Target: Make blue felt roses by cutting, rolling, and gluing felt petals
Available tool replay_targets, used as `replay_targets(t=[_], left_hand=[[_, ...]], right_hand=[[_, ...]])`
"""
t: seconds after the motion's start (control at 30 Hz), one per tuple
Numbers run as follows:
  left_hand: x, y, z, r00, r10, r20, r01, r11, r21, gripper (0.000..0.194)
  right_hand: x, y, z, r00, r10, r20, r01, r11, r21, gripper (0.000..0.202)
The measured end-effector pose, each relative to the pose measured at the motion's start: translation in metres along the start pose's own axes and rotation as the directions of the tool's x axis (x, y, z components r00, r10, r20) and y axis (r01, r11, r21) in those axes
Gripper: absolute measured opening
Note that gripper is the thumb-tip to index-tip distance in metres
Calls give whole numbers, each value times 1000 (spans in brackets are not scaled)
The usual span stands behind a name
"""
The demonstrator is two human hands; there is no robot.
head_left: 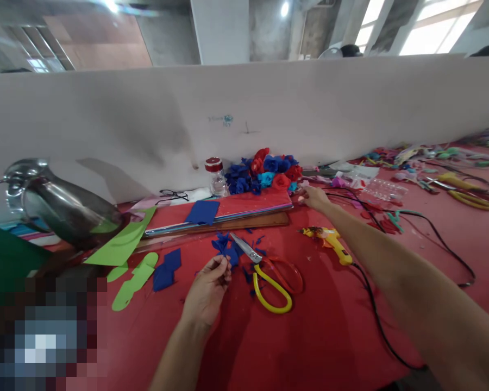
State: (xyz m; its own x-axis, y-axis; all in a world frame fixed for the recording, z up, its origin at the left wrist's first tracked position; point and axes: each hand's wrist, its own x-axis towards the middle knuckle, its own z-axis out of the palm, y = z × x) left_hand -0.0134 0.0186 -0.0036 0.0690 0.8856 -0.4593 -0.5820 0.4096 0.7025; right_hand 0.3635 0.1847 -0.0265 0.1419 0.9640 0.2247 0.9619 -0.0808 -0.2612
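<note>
My left hand (209,282) is closed in a pinch on a small blue paper flower (220,243), whose petals stick up above the fingertips. Beside it lie scissors with one yellow and one red handle (272,290), blades partly over blue paper scraps. My right hand (315,199) reaches to the back, fingers drawn together at the right end of a heap of red and blue paper flowers (264,171). What those fingers hold, if anything, is too small to make out. Below my right forearm rests a yellow glue gun (334,244) with a black cord.
A stack of coloured paper (248,205) bears a blue square (202,212). Left are green paper pieces (132,285), blue cut pieces (167,270) and a metal jug (71,203). A glass jar (217,176) stands before the white partition (155,119). Another pair of scissors (470,196) lies right.
</note>
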Motion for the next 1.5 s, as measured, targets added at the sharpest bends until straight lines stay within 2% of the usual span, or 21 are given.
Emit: replay_targets(t=[0.23,0.47,0.7,0.8,0.87,0.9,0.97,1.07,1.13,1.27,1.37,1.5], left_hand=[[-5,2,4,1000,-21,-2,21,1000,2,14],[-1,0,2,1000,-21,18,21,1000,-2,13],[1,-1,0,999,-11,47,12,1000,-19,13],[1,-1,-1,998,-8,63,8,1000,-5,12],[1,0,-1,998,-4,62,4,1000,2,13],[1,0,0,998,-4,60,4,1000,2,13],[0,0,1,999,-5,54,5,1000,-2,14],[-2,0,3,999,-3,50,3,1000,-2,14],[-2,0,3,999,-2,53,2,1000,6,14],[-1,-1,3,997,14,73,-16,1000,22,15],[-1,-4,3,995,34,89,-37,999,36,18],[-2,-9,4,991,37,127,-40,999,17,18]], right_hand=[[-17,0,-23,969,-216,-118,240,933,268,23],[-24,-11,-32,952,-250,-174,297,891,343,20],[-32,-17,-31,973,-132,-191,191,921,340,16],[-32,-21,-41,968,-12,-252,100,936,336,19],[-35,-29,-48,938,113,-327,23,923,385,27],[-39,-36,-51,906,211,-367,-22,889,458,28],[-55,-59,-50,895,263,-360,-31,842,538,26],[-97,-109,-33,957,159,-244,33,773,633,30],[-130,-147,-18,996,31,-81,45,617,786,32],[-173,-207,2,992,-51,118,-96,319,943,33],[-184,-223,8,990,-66,125,-111,191,975,20],[-190,-221,14,980,-106,169,-158,108,982,24]])
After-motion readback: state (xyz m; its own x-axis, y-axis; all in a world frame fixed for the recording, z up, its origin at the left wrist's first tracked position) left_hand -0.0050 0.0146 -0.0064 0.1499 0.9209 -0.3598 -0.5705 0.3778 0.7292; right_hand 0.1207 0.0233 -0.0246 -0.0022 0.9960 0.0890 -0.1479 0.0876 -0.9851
